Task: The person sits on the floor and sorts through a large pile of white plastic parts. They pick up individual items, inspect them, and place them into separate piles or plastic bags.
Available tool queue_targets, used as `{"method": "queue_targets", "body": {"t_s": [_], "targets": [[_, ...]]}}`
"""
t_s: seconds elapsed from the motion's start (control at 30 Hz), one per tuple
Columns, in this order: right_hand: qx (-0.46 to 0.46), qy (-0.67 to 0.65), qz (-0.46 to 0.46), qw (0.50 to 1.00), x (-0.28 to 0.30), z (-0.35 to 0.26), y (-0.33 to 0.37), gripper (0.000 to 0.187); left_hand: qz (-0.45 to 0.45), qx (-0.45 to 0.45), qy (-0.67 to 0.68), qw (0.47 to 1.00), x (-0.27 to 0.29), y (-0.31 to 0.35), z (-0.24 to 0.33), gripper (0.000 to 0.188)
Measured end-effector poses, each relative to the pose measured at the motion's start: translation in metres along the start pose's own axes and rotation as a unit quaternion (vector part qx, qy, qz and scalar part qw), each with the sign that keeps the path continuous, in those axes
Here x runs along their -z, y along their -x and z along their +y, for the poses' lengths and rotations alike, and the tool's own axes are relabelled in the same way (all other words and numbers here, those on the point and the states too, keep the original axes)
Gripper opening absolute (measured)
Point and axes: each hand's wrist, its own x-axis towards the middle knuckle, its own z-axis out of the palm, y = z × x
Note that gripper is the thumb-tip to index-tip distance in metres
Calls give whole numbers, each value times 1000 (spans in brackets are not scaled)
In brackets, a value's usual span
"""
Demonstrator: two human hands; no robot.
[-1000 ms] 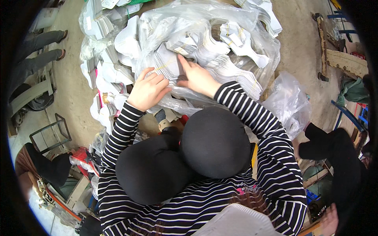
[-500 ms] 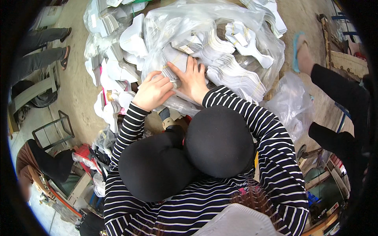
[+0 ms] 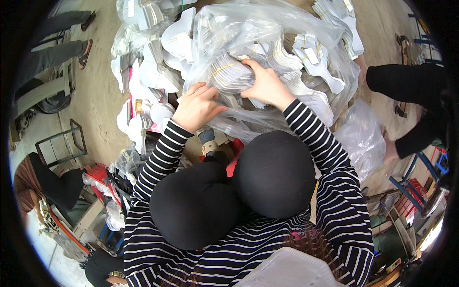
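Note:
A large clear plastic bag point(image 3: 267, 18) lies open in front of my knees, with several bundles of thin, curved white-grey cut pieces in it. My right hand point(image 3: 268, 87) grips the right end of one bundle of cut pieces point(image 3: 230, 72), thumb and fingers spread round its edges; a yellow band runs across this stack. My left hand point(image 3: 195, 106) has its fingers curled over the near left edge of the bag. Another banded bundle point(image 3: 319, 60) with a small white label rests farther right inside the bag.
More stacks of white pieces point(image 3: 179, 36) lie on the left, beside the bag. A crumpled clear bag point(image 3: 358, 136) sits on the floor at the right. People's legs point(image 3: 399, 83) stand at right and far left. A metal-framed trolley point(image 3: 61, 143) is at the left.
My right hand has moved from lying flat on the pieces to gripping the banded bundle's right end. My left hand stays at the bag's edge. The person's legs at right have shifted.

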Motion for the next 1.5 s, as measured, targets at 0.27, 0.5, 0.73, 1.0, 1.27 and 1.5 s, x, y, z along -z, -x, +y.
{"method": "queue_targets", "body": {"t_s": [0.27, 0.5, 0.73, 1.0, 1.27, 1.5], "targets": [[1, -107, -201, 974, 53, 22, -25, 80, -61, 92, -4, 994, -1, -3, -5, 28], [-104, -239, -228, 938, 76, 17, -10, 79, 24, 101, 43, 994, 23, -2, 9, 26], [-180, -389, -223, 875, 74, 39, -3, 72, 121, 50, -33, 991, 22, -2, 15, 38], [-226, -323, -239, 887, 76, 54, -7, 77, 92, 42, 0, 995, -5, 19, -3, 22], [-234, -281, -261, 894, 75, 74, -14, 72, 142, 65, 18, 988, -22, 24, -3, 15], [-93, -92, -309, 942, 73, 22, -6, 81, 164, 96, 30, 981, -30, 18, 9, 22]]}}
